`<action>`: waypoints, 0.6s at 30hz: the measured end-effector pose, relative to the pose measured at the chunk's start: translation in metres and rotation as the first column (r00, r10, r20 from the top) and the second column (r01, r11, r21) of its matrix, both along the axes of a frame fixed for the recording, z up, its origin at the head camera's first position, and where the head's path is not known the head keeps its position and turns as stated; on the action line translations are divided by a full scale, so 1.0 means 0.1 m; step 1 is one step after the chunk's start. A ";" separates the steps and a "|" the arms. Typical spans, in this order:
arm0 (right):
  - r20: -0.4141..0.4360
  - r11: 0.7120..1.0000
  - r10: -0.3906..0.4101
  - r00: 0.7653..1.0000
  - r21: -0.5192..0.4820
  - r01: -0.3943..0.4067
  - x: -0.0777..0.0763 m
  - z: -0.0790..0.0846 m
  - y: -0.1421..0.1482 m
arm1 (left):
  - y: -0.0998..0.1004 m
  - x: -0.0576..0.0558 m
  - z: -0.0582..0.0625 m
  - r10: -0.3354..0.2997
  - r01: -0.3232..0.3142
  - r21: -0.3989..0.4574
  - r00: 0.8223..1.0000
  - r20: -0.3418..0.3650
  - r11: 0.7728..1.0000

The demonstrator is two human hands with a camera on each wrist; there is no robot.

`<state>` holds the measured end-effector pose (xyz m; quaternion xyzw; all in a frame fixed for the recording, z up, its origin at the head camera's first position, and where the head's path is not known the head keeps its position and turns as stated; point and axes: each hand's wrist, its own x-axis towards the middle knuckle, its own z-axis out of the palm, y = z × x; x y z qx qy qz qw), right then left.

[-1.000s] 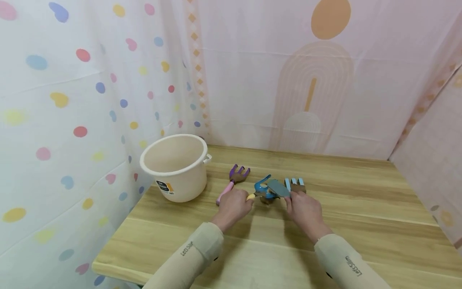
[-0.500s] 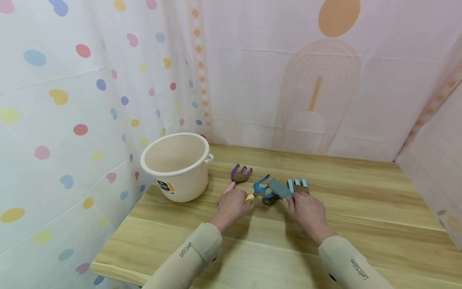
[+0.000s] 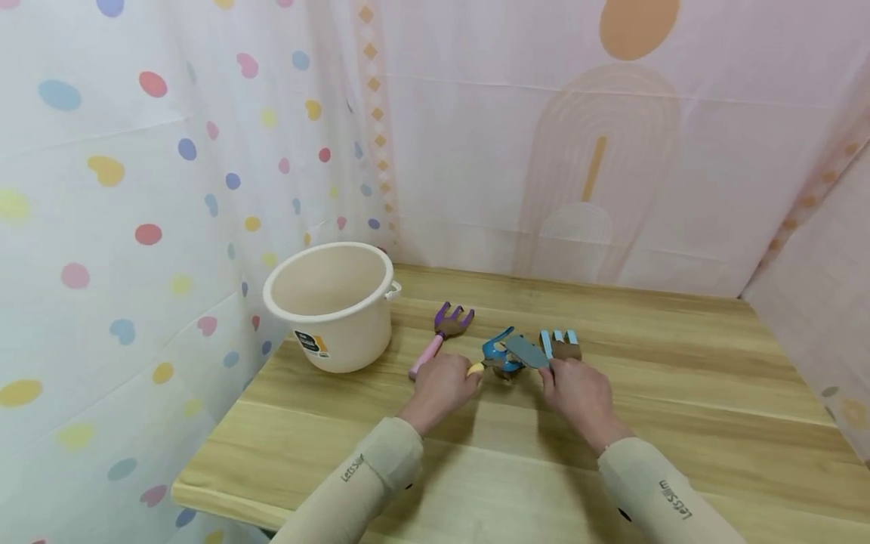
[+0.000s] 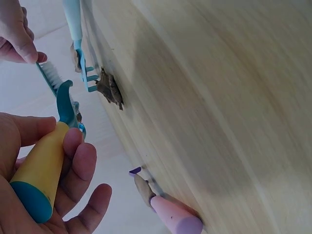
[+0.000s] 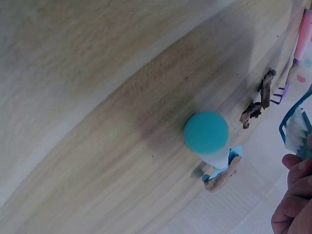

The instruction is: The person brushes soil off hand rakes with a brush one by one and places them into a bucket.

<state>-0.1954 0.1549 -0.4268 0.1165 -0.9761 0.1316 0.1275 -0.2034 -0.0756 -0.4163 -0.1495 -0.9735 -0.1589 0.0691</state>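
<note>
My left hand (image 3: pixel 443 387) grips the yellow handle (image 4: pixel 41 165) of a small garden hand rake, its curved blue tines (image 3: pixel 495 349) raised over the table. My right hand (image 3: pixel 581 393) pinches a brush (image 3: pixel 526 352) with a teal back. White bristles (image 4: pixel 52 73) face the rake's tines, right at them in the left wrist view. Brown clumps (image 4: pixel 109 88) of dirt or dry leaf lie on the wood under the tools. Just beyond the right hand is a light blue hand rake (image 3: pixel 557 336), with brown matter on its head; the hand hides its handle in the head view.
A pink-handled hand rake (image 3: pixel 427 357) with purple tines and a brown-coated head lies beside the left hand. The cream bucket (image 3: pixel 350 344) stands at the left of the wooden table (image 3: pixel 306 431). Patterned curtains (image 3: pixel 448 166) hang behind and at both sides.
The left hand and its hand rake have shifted slightly right toward the brush in the last half second. Both hands keep their grips. The head view has tipped a little.
</note>
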 end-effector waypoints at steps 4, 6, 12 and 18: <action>-0.063 0.999 0.010 0.998 0.046 -0.007 0.04 0.00 0.03 | 0.00 0.01 -0.01 0.016 -0.016 0.011 1.000 0.005 1.000; -0.089 0.998 0.012 0.996 0.068 -0.006 0.05 0.00 0.04 | -0.01 0.02 -0.01 0.022 -0.022 0.019 1.000 0.010 1.000; -0.144 1.000 -0.011 0.990 0.024 0.015 0.07 0.04 0.05 | -0.02 0.04 0.01 0.008 -0.008 0.022 1.000 -0.003 1.000; 0.064 0.985 0.066 0.996 -0.165 -0.055 0.06 0.08 -0.02 | 0.02 0.06 0.04 -0.007 0.007 0.009 1.000 -0.014 1.000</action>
